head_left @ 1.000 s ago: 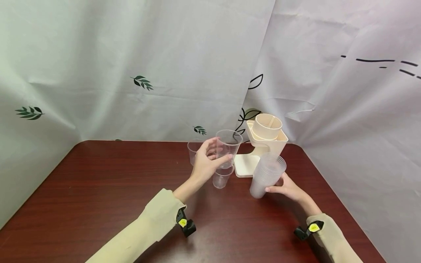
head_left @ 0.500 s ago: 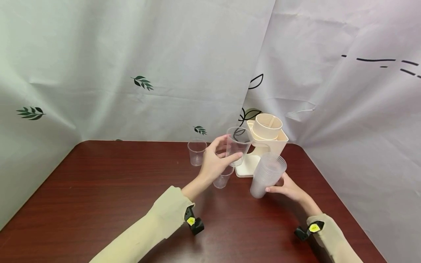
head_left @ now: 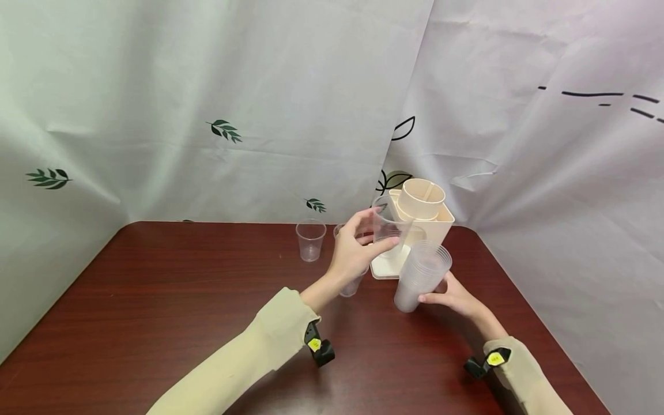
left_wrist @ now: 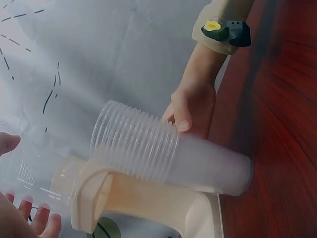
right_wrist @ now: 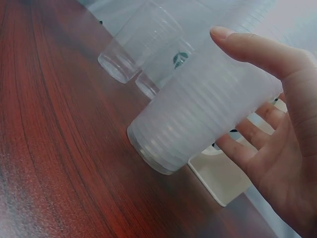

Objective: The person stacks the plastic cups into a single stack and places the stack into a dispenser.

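In the head view my left hand (head_left: 351, 253) holds one clear plastic cup (head_left: 389, 230) upright between thumb and fingers, above the table. The cup overlaps the front of a cream plastic stand (head_left: 440, 230) with a round cylinder (head_left: 421, 200) on top. My right hand (head_left: 455, 297) grips a stack of nested clear plastic cups (head_left: 421, 276), tilted, its base low near the table. The left wrist view shows several stacked rims on this stack (left_wrist: 136, 141). The right wrist view has my thumb and fingers around the stack (right_wrist: 193, 109).
On the dark red table (head_left: 181, 300) a clear cup (head_left: 310, 241) stands at the back. Another cup (head_left: 354, 285) stands nearer, partly behind my left wrist; a further rim shows behind that hand. A light curtain (head_left: 259, 115) hangs behind the table.
My left hand has moved right with its cup, from beside the stand to in front of it, uncovering the back cup. My right hand and the stack have barely moved.
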`<act>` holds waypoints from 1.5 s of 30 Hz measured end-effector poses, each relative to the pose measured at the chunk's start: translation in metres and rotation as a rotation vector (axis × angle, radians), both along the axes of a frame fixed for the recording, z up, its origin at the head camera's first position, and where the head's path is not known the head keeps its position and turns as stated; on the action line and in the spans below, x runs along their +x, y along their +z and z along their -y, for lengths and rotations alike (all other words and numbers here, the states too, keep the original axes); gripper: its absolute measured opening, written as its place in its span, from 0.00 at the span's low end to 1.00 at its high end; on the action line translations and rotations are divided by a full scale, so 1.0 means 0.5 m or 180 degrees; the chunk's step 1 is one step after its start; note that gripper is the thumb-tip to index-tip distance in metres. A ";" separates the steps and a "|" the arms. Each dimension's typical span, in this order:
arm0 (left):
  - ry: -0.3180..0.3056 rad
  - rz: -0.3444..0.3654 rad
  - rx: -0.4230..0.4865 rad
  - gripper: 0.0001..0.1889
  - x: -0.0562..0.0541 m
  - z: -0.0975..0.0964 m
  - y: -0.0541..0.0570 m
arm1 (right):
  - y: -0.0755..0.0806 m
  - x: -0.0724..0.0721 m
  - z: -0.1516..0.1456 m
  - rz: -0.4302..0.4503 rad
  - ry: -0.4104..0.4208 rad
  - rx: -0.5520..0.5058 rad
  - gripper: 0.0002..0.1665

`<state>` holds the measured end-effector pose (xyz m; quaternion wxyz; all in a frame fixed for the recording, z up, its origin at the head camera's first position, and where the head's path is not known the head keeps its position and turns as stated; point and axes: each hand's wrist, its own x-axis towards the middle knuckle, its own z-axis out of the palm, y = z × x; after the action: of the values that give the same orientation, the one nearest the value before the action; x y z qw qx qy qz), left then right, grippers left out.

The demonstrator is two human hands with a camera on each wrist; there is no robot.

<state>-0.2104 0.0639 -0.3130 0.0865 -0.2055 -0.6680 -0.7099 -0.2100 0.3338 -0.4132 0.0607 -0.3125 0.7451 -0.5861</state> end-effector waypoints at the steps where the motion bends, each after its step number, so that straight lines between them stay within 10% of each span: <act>1: -0.0025 0.0003 0.0003 0.32 0.000 -0.003 0.001 | 0.000 0.000 0.000 -0.0010 0.0006 0.0000 0.39; 45: -0.0432 -0.0025 0.0090 0.32 0.014 -0.109 0.017 | 0.002 0.005 0.001 0.0209 -0.0120 0.0050 0.40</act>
<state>-0.2033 0.1183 -0.3046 0.0437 -0.2518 -0.6421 -0.7228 -0.2074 0.3333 -0.4120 0.0766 -0.2785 0.7530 -0.5913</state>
